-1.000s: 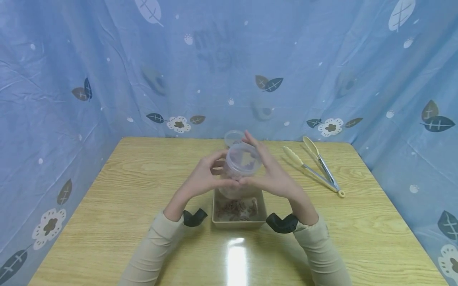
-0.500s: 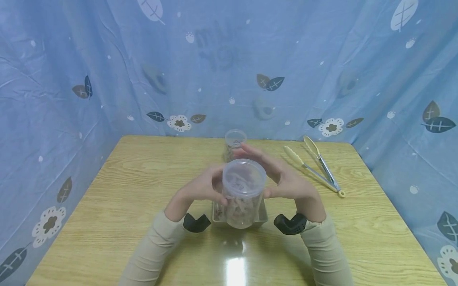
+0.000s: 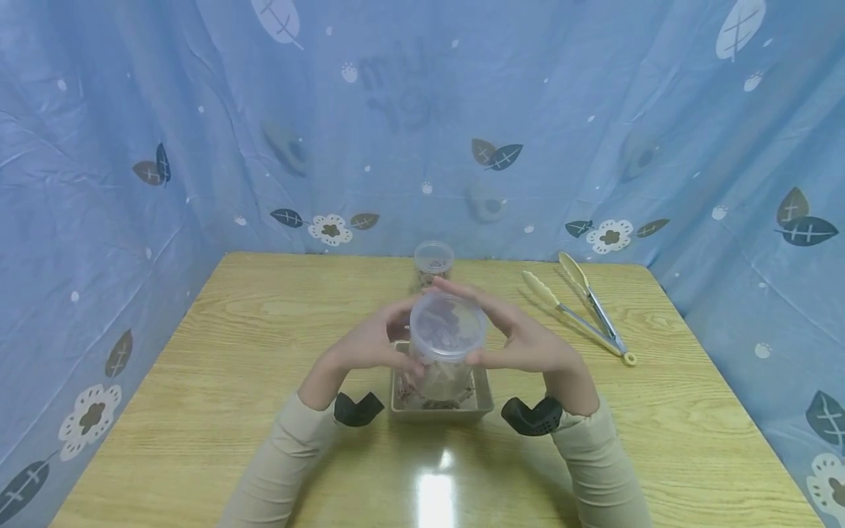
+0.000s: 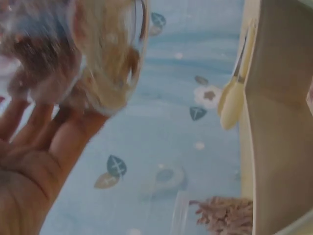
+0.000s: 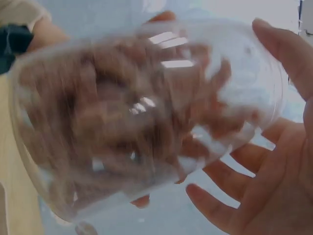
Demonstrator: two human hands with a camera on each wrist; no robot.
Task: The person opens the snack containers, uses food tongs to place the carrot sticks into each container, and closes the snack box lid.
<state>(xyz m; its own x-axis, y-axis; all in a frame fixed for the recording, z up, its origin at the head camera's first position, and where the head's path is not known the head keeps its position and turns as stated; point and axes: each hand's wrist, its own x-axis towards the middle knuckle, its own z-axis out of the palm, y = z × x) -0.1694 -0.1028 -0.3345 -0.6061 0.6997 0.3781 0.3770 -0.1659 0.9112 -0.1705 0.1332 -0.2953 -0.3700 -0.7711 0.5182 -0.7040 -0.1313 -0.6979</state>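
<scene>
A clear plastic jar (image 3: 449, 326) with a see-through top is held between both hands above a beige rectangular tray (image 3: 442, 416). In the right wrist view, brown strip-like pieces fill much of the jar (image 5: 122, 117). My left hand (image 3: 372, 341) grips its left side, thumb in front; the left wrist view shows fingers (image 4: 66, 132) against the jar. My right hand (image 3: 528, 337) holds the other side, with thumb and fingers spread round the end of the jar. More brown pieces lie in the tray, partly hidden beneath the jar.
Behind the hands, a smaller clear container (image 3: 434, 258) of brown pieces stands near the table's back edge. Metal tongs (image 3: 597, 315) with cream tips lie spread at the right. A blue patterned curtain (image 3: 422, 147) surrounds the wooden table (image 3: 264, 330) at the back and sides.
The jar came toward me and down, then tipped and lifted back slightly over the tray. Both hands moved along with it; the tongs and small container stay put.
</scene>
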